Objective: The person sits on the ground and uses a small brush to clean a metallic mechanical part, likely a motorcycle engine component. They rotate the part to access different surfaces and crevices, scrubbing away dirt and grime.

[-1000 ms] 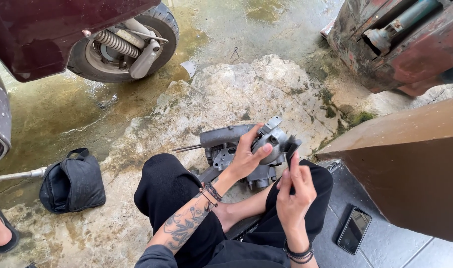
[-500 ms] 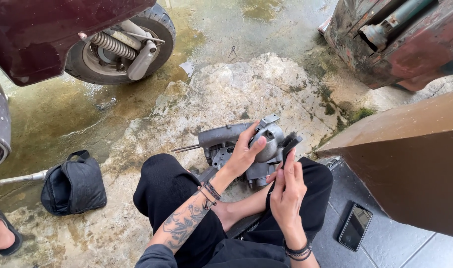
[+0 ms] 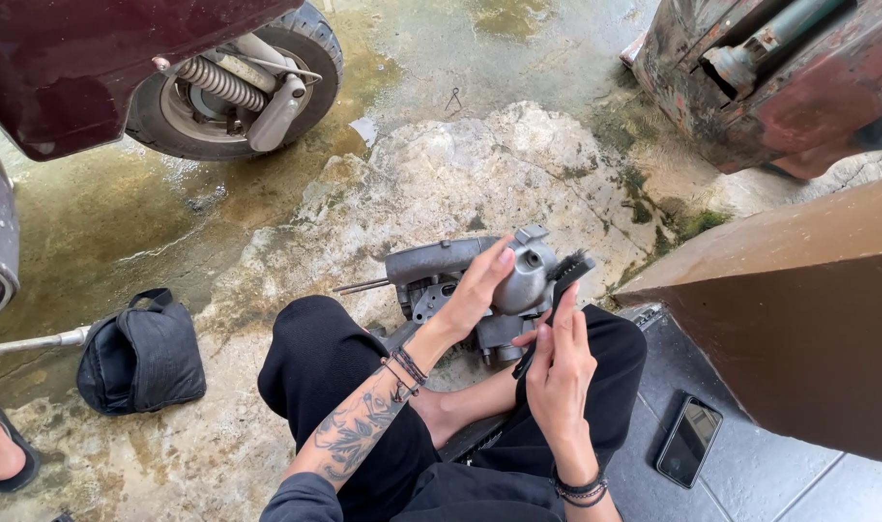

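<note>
Right hand (image 3: 559,372) shifted slightly, gripping black brush (image 3: 566,274), left hand (image 3: 477,287) still clasping grey engine casing (image 3: 460,275)

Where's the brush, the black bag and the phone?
brush (image 3: 568,268), head view, on its dark bristles.
black bag (image 3: 141,353), head view, on its top flap.
phone (image 3: 689,441), head view, on its dark screen.

A black pouch (image 3: 141,356) lies open on the wet concrete floor (image 3: 267,203) to my left, a dark phone (image 3: 689,440) rests on grey tiles (image 3: 750,474) to my right, and a scooter's rear wheel (image 3: 238,87) stands ahead.
</note>
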